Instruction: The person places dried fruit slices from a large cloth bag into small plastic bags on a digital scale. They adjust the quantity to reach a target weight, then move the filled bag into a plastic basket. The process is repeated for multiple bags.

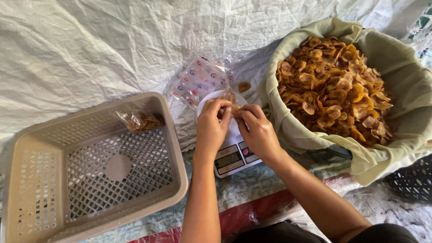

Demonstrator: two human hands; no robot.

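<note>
Left hand [211, 127] and right hand [256, 130] meet above the white kitchen scale [234, 155], fingertips pinching a small clear bag of chips [231, 104] held between them over the scale platform. A stack of printed empty bags [198, 81] lies just behind. Right: a cloth-lined basket of fried chips [335, 87]. Left: a beige plastic crate [90, 173] containing one filled bag [141, 121].

Both hands hide most of the scale [234, 157]'s white platform.
</note>
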